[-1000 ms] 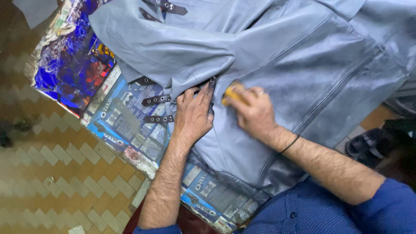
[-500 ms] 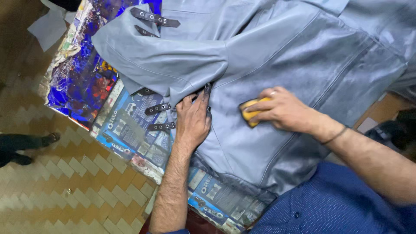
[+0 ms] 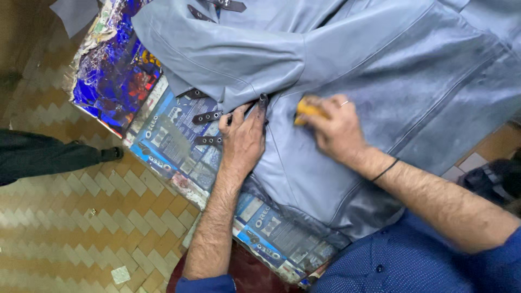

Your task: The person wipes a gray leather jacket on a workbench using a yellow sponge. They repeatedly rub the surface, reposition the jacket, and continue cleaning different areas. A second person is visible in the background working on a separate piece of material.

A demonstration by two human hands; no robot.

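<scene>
Right hand (image 3: 335,129) grip closed narrow on a small yellow sponge pad (image 3: 307,107), pressed to the grey-blue leather jacket (image 3: 380,70) spread over the desk. Left hand (image 3: 245,137) flat, fingers open, holding nothing, pinning the jacket just left of the sponge, near the desk's front-left edge. Blue printed packaging sheets (image 3: 179,141) line the desk under the jacket; dark buckle straps (image 3: 208,116) lie beside the left fingers.

Judgement: keep the left palm firm so the leather stays taut; rub with even pressure along the seam, away from the straps.
</scene>
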